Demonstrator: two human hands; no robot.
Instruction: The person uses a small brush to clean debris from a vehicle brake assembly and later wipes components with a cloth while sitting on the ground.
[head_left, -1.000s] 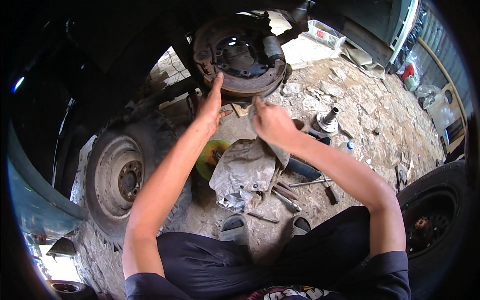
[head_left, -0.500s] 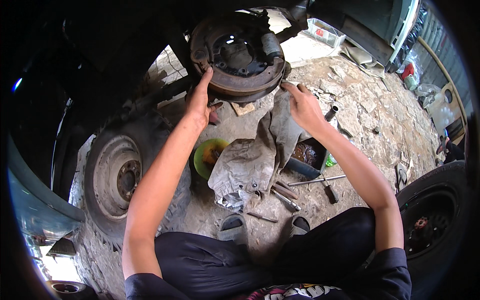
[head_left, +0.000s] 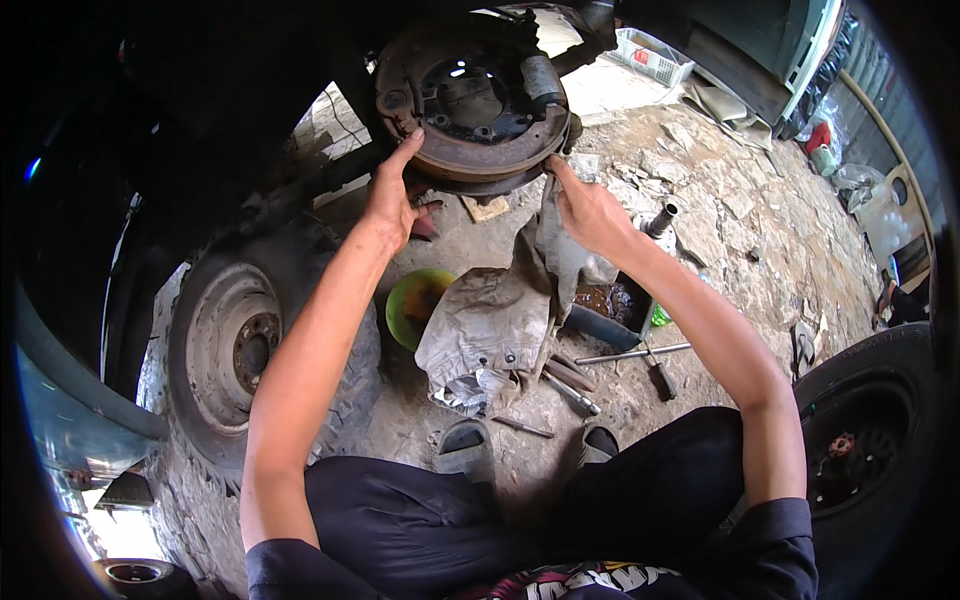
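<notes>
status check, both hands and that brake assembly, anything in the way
Left hand: thumb on brake assembly, lower left. Right hand: at its lower right edge, holding grey cloth. Cloth drapes below; no obstruction seen.

Counting one left hand (head_left: 390, 203) and one right hand (head_left: 597, 217) (so two in all), plus one brake assembly (head_left: 470, 155) at the far side and one grey cloth (head_left: 490, 322). Tallying three wheels (head_left: 225, 350): one at left, one at right, one in the near left corner. Adding two sandals (head_left: 466, 460), one green bowl (head_left: 404, 308), one dark tray (head_left: 605, 331), one flanged hub (head_left: 662, 220) and, at far right, one white basket (head_left: 655, 62). Finding at least four hand tools (head_left: 523, 427).
</notes>
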